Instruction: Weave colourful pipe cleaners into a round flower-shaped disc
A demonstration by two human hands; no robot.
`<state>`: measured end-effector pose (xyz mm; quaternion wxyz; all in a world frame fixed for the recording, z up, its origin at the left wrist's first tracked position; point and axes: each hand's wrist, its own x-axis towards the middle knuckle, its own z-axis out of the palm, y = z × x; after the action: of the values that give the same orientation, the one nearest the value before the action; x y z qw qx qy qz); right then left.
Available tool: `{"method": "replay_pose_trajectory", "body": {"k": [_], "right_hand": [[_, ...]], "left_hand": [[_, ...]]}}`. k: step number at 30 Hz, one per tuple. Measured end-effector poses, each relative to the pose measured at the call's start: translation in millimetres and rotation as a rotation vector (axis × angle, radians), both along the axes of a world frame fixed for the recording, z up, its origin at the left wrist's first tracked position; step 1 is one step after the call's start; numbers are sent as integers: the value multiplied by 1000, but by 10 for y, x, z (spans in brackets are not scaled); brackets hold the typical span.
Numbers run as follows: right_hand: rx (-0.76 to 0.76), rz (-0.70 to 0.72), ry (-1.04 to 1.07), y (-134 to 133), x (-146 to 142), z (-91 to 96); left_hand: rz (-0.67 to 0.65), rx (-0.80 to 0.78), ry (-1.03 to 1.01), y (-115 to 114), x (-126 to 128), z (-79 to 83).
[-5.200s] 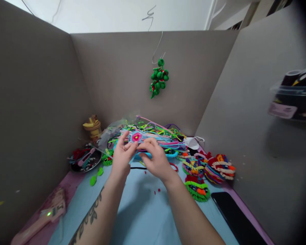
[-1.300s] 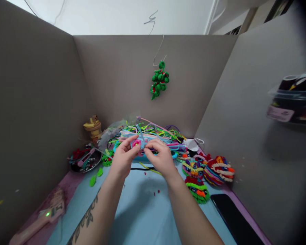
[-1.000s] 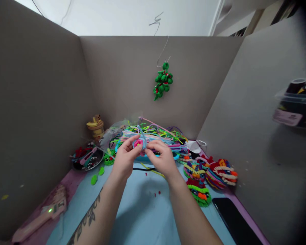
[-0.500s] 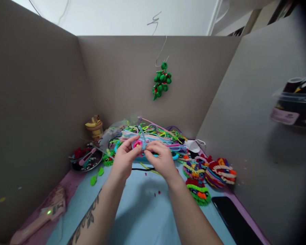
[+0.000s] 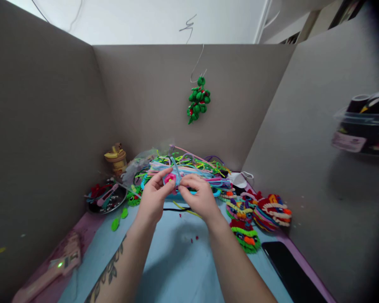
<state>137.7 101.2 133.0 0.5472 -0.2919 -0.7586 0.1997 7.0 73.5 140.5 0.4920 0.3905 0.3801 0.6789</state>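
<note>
Left hand (image 5: 153, 192) in, fingers clamped on the pink-and-blue flower (image 5: 168, 179), up over the table (image 5: 177, 269) towards its far edge; right hand (image 5: 199, 195), fingers pinched on the flower's blue rim! A blue strip (image 5: 176, 167) pokes upward. Black phone (image 5: 292, 269), near right corner; pink glue gun (image 5: 47, 275), near left corner.

Bright wall (image 5: 139, 21) above, dim grey panels (image 5: 34, 126)
I see soft shadow (image 5: 167, 254) toward the near edge of the desk (image 5: 188, 273); black vignetting eats my right side.
</note>
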Motion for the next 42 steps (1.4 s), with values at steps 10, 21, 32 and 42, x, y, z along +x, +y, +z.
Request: {"method": "replay_pose_trajectory", "body": {"k": [10, 21, 32, 42], "right_hand": [[42, -14, -43, 4, 12, -18], [43, 6, -18, 17, 5, -57], [-101, -32, 112, -18, 34, 34], [-276, 83, 295, 133, 69, -105]], "left_hand": [[-8, 3, 17, 9, -17, -14], [18, 44, 82, 13, -11, -44], [27, 74, 177, 9, -5, -61], [-109, 55, 272, -31, -16, 6]]}}
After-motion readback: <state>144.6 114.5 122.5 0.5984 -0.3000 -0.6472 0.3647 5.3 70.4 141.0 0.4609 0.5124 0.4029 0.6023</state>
